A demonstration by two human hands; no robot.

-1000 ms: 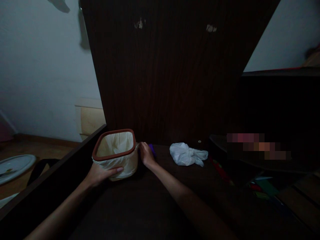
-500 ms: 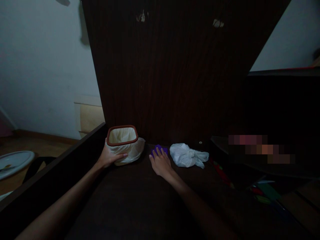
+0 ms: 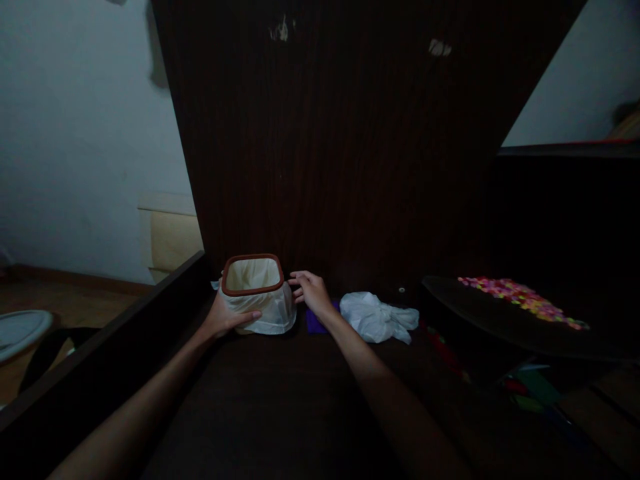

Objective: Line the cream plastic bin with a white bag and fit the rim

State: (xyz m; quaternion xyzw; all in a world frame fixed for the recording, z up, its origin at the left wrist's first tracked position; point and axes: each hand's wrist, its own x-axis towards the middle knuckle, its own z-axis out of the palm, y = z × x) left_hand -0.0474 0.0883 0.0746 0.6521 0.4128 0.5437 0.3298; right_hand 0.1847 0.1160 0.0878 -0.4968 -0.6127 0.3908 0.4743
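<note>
A small trash bin with a brown rim and a pale plastic liner folded over its outside stands upright on the dark wooden surface. My left hand grips its left side, the thumb lying across the front of the liner. At the bin's right side is my right hand, fingers apart and holding nothing; whether the fingertips touch the liner I cannot tell. Partly under that wrist lies a purple cloth. To its right rests a knotted white plastic bag.
A tall dark wooden panel rises behind everything. Along the left runs a raised wooden edge. At right, a dark curved object carries a band of small colourful pieces. A white round lid-like thing lies on the floor at far left.
My right hand has lifted off the purple cloth and moved left to the bin's side. The bin, still in my left hand, sits slightly further right in view.
</note>
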